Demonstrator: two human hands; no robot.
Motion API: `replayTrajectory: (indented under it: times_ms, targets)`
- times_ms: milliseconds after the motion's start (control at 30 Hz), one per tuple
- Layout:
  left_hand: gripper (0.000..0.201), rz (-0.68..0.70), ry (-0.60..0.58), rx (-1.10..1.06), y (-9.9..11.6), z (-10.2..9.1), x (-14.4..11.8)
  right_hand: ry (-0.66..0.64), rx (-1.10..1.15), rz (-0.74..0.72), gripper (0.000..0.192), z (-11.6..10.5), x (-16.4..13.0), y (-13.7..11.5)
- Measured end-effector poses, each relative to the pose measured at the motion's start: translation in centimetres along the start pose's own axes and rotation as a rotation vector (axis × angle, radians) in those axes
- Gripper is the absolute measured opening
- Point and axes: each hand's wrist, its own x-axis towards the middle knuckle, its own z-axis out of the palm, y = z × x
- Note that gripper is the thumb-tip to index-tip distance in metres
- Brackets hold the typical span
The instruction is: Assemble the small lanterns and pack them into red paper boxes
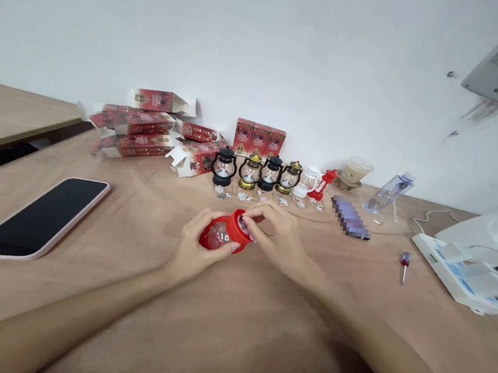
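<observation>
My left hand is wrapped around a small red lantern with a clear globe. The lantern lies tilted on its side, its base turned toward my right hand. My right hand pinches at the open underside of that base; what lies between the fingertips is too small and covered to make out. Beyond my hands stands a row of similar lanterns: a black one, a gold one, others in black and bronze, and a white one. A red lantern leans at the row's right end.
Small metal-and-white parts lie before the row. Red printed boxes are piled behind left. A phone rests at left, another at right. Farther right are a screwdriver, a power strip, a cup and a bottle.
</observation>
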Motion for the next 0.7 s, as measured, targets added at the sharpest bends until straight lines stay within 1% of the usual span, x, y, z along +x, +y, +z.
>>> replayTrajectory:
  times_ms: [167,300,367,433,533,700]
  targets:
    - [0.038,-0.054,-0.048,-0.098,0.1,-0.3,-0.1,-0.147,-0.026,-0.027,0.012,-1.0,0.5,0.2]
    - [0.038,-0.064,-0.088,-0.13,0.0,-0.4,-0.2,-0.279,-0.085,-0.058,0.012,-1.8,0.8,-0.1]
    - [0.037,-0.061,-0.095,-0.128,-0.1,-0.4,-0.2,-0.312,-0.101,-0.076,0.012,-2.0,0.9,-0.2]
    - [0.037,-0.055,-0.096,-0.129,-0.1,-0.4,-0.2,-0.315,-0.114,-0.099,0.011,-2.0,0.9,-0.3]
    - [0.036,-0.046,-0.098,-0.156,-0.2,-0.5,-0.2,-0.277,-0.13,-0.147,0.012,-1.7,0.8,-0.1]
    - [0.035,-0.016,-0.097,-0.213,-0.2,-0.7,-0.4,-0.154,-0.077,-0.223,0.013,-0.9,0.5,0.4]
